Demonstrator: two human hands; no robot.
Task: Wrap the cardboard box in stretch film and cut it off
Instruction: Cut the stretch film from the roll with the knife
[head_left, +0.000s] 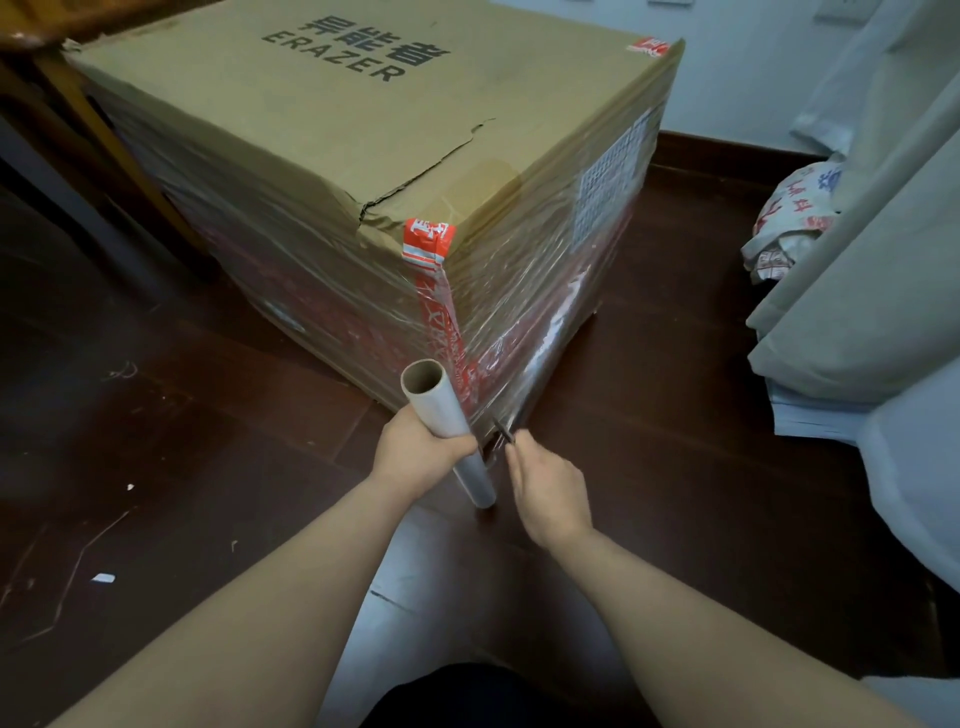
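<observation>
Cutting is the step in hand: the box (363, 171) sits on the floor with film (524, 332) already round its sides. Your left hand (421, 449) grips the roll (449, 431) just off the box's near corner, and your right hand (548, 486) pinches a dark blade (503, 431) at the taut web. Next, I judge, keep the web tight and slice clean across.

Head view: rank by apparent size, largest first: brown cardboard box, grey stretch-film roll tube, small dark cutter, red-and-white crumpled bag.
1. Brown cardboard box, by far largest.
2. Red-and-white crumpled bag and grey stretch-film roll tube: similar, and the tube is nearer, so unranked.
3. Small dark cutter in the right hand, smallest, mostly hidden.
</observation>
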